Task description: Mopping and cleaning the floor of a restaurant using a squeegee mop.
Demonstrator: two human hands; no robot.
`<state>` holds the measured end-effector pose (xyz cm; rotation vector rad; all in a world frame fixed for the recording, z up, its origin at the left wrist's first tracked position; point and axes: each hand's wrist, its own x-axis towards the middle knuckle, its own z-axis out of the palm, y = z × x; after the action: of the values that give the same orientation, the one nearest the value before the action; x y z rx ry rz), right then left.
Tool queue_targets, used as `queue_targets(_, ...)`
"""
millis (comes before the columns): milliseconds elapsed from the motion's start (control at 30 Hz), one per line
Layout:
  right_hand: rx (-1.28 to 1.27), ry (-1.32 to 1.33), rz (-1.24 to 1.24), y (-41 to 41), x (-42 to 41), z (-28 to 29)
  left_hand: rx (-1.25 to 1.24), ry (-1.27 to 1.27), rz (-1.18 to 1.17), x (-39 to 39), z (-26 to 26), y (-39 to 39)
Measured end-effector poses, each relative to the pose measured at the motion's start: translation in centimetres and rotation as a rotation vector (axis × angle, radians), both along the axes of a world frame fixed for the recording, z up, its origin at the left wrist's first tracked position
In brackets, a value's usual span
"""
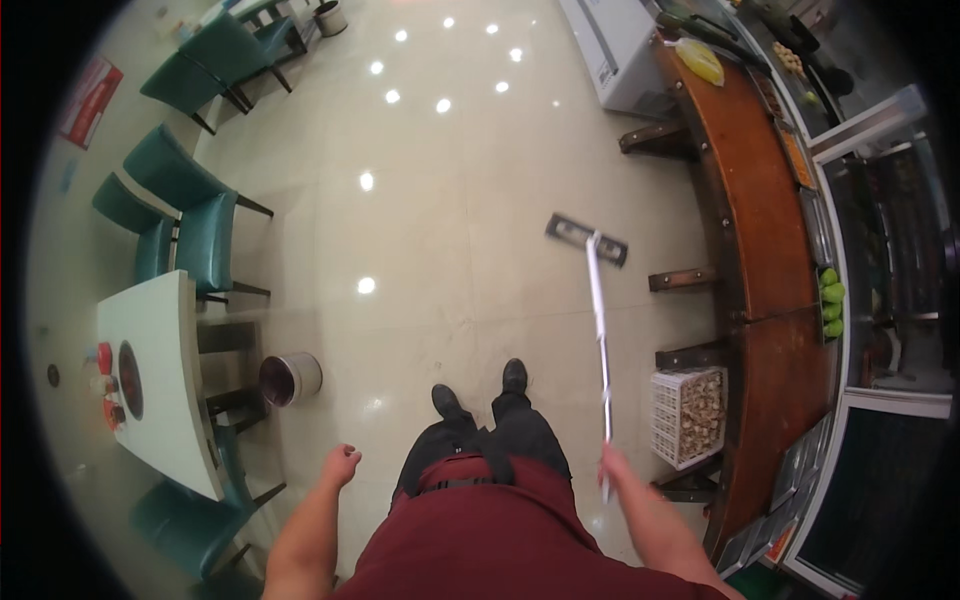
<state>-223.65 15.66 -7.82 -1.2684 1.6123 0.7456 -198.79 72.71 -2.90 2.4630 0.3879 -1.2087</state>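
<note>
My right hand [616,466] is closed around the white and metallic pole of a flat mop [599,315]. The pole runs forward from my hand to a dark rectangular mop head [586,239] with a lighter middle, which is over the pale tiled floor and looks slightly blurred. On the other side of my body, my left hand [343,463] hangs above the floor with nothing in it, its fingers loosely curled. My black shoes [514,376] stand on the tiles between the two hands.
A metal bin [292,379] stands left, beside a white table [161,375] and green chairs [206,240]. Along the right runs a brown wooden counter [765,225] on brackets, with a white basket [667,420] of brownish pieces beneath. A white appliance [622,60] stands farther ahead.
</note>
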Motion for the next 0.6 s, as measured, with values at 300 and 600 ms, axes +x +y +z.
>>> queue_targets(300,-0.136,-0.239,0.236,-7.2,21.1,-2.4,-0.037,0.009,-0.201,0.8,5.9,-11.0)
queue_targets(600,-0.139,0.01,0.72,8.8,-12.7,7.6,-0.222,-0.02,-0.135,1.7,4.1,-15.1)
